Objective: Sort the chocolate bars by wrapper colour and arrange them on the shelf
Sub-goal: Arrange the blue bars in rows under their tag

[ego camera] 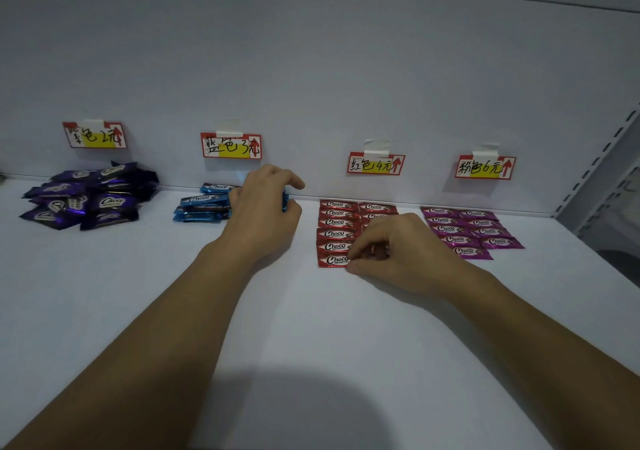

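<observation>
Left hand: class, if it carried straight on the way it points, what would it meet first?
The left hand grips blue bars and points toward the back wall. Going on, it would probably meet that wall first, just below the blue tag, though depth is unclear.

bars (336, 233) "Choco" | second tag (231, 145) "蓝色3元" | third tag (375, 164) "红色4元" | fourth tag (485, 168) "粉色6元"

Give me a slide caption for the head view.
Left hand grips blue bars while right hand pinches a red bar on the shelf.
</observation>
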Demonstrator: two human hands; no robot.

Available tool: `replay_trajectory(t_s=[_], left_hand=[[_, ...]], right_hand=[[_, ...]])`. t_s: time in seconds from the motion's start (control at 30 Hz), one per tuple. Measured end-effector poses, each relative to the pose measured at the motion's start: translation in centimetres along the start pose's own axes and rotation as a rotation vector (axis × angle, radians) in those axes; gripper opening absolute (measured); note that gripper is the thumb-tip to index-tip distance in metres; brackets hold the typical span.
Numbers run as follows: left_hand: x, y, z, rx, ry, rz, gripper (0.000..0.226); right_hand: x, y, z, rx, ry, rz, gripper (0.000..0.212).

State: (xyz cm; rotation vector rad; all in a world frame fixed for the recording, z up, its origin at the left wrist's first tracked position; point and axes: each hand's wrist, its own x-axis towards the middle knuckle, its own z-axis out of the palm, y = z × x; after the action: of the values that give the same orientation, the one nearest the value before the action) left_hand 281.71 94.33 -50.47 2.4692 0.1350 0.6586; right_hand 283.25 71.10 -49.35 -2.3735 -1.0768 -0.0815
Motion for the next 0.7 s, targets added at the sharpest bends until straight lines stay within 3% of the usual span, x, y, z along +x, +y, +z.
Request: replay_trajectory(t_s=[0.13, 0.27, 0.4, 0.47, 0.6, 0.7], left_hand=[[-0.5, 0.4, -0.7, 0.005, -0.01, 0.059, 0.029], [1.6, -2.4, -5.5, 0.328, -0.304, 0.121, 0.065], [3.3, -7.3, -9.1, 0.567, -0.539, 0.18, 0.087], [3.4, -8.6, -8.4, 0.485, -0.589, 0.223, 0.087], [3.3, -10.9, -7.0, 0.408, -0.519, 0.328, 0.084], [3.4, -12.1, -6.5, 0.342, -0.448, 0.372, 0.082]], right_hand=[[0.1, -0.1, -0.1, 0.024, 0.139, 0.03, 0.009], [0.3, 0.1, -0.3, -0.049, 0.267, 0.06, 0.008], [0.5, 0.1, 0.4, -0.109, 0.273, 0.117, 0.024], [1.2, -0.6, 0.9, -0.165, 0.209, 0.119, 0.034], [5.7, -4.5, 2.2, -0.266, -0.125, 0.061, 0.066], [11.0, -7.1, 4.4, -0.375, -0.167, -0.027, 0.071]])
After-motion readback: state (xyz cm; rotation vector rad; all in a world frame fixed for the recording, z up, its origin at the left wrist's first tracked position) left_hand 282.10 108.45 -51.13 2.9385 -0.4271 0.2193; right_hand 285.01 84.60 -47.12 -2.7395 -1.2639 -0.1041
